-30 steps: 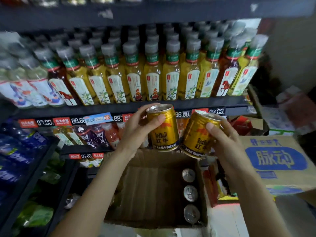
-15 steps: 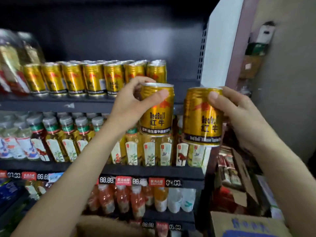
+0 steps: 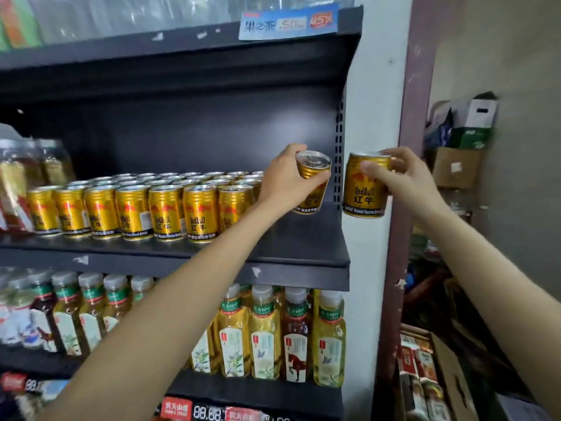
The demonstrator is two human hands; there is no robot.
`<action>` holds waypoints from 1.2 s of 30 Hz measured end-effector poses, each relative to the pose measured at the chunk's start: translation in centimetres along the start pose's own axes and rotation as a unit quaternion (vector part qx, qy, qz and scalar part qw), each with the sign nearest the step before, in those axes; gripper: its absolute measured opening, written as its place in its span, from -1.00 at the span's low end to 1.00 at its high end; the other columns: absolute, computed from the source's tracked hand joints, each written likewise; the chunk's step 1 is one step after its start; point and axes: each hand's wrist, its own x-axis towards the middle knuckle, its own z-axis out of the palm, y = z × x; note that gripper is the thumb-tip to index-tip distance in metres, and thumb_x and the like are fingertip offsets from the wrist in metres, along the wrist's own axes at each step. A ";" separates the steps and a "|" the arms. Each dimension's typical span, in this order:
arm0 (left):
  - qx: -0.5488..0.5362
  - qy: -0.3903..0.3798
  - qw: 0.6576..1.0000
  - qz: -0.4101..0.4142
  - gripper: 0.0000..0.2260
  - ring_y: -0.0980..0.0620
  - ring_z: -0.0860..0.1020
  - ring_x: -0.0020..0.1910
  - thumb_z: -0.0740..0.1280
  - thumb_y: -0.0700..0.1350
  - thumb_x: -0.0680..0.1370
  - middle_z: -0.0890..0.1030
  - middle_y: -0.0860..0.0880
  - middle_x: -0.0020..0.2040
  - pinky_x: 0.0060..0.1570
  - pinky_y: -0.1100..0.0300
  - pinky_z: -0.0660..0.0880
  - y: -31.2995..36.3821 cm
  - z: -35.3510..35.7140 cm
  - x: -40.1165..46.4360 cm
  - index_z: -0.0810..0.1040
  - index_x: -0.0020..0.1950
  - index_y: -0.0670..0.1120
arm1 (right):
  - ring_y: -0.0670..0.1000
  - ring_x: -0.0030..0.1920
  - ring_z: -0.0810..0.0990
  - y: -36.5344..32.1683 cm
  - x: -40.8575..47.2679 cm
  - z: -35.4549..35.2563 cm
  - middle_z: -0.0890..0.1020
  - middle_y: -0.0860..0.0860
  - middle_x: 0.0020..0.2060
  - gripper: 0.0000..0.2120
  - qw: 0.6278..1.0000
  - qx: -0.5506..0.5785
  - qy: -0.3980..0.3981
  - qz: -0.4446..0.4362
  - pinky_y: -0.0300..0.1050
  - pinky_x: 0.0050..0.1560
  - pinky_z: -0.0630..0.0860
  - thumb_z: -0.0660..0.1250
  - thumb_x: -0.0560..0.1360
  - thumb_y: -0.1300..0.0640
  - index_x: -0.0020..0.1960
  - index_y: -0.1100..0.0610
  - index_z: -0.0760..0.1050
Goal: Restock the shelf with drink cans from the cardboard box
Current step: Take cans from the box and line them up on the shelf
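My left hand (image 3: pixel 283 177) grips a gold drink can (image 3: pixel 312 168), tilted with its top toward me, just above the bare right end of the black shelf (image 3: pixel 303 247). My right hand (image 3: pixel 406 177) holds a second gold can (image 3: pixel 364 189) upright in the air, just outside the shelf's right side. Rows of the same gold cans (image 3: pixel 167 211) stand on that shelf, to the left of my left hand. The cardboard box is out of view.
Tea bottles (image 3: pixel 267 338) fill the shelf below. Another shelf (image 3: pixel 182 53) hangs overhead with a blue price tag (image 3: pixel 288 22). A white pillar (image 3: pixel 379 117) borders the shelf on the right; stacked boxes (image 3: pixel 458 147) and a carton of goods (image 3: pixel 425 378) sit beyond it.
Both hands have lifted their cans up and to the right. The left can now tips over the shelf's right end, and the view has risen to the can shelf.
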 end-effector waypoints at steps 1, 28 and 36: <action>0.013 0.007 1.000 -0.006 -0.44 0.00 0.45 0.24 0.39 0.16 0.44 0.51 -0.02 0.27 0.08 0.21 0.36 -0.5 1.2 0.6 0.36 0.35 -0.03 | 0.05 0.09 0.58 1.0 0.9 0.2 0.56 0.08 0.14 -0.55 1.000 0.002 -0.002 0.003 -0.15 -0.06 0.53 0.45 0.39 -0.02 0.20 0.07 0.39; 0.428 -0.059 0.900 0.049 -0.49 -0.11 0.28 0.31 0.18 0.14 0.57 0.45 -0.12 0.29 0.20 0.06 0.29 -9.3 9.1 8.4 0.27 0.44 -0.09 | 0.02 0.05 0.55 9.5 12.1 7.1 0.56 0.07 0.10 -0.43 0.999 -0.005 -0.029 0.029 -0.01 0.15 0.54 0.47 0.39 0.03 0.31 0.23 0.40; 0.392 -0.051 0.918 0.024 -0.13 -0.15 0.20 0.39 0.50 0.04 0.37 0.25 -0.16 0.42 0.32 0.04 0.27 -9.6 9.3 6.5 0.05 0.52 -0.03 | 0.12 0.21 0.51 11.2 11.6 9.5 0.48 0.14 0.24 -0.31 0.995 -0.095 -0.040 -0.001 0.05 0.22 0.49 0.47 0.36 -0.07 0.36 0.16 0.28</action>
